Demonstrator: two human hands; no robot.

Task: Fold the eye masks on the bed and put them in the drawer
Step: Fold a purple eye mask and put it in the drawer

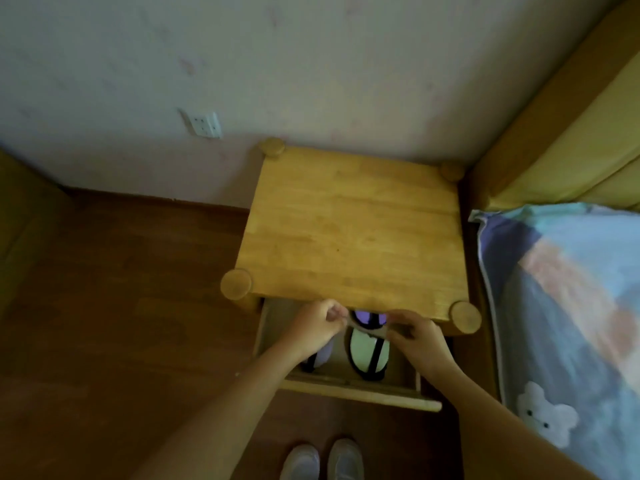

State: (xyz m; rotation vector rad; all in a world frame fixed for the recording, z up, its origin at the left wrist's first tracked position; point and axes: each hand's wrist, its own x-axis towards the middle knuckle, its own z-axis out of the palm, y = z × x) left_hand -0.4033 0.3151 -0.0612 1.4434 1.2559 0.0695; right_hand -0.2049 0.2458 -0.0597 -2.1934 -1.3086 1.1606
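Observation:
The drawer [360, 393] of the wooden nightstand [353, 230] stands pulled open below its top. Over the drawer, my left hand [317, 325] and my right hand [417, 337] each pinch one end of a folded eye mask [369, 328], brownish outside with purple showing above. Under it, in the drawer, lies a pale green eye mask [363, 351] with a black rim and strap. A lilac eye mask [323, 355] with a black edge lies at the drawer's left, partly hidden by my left wrist.
The bed [568, 299] with a blue patterned cover runs along the right, its yellow headboard [561, 143] against the wall. Brown wooden floor [121, 306] lies to the left. A wall socket [206, 124] sits low on the wall. My white shoes [322, 460] stand before the drawer.

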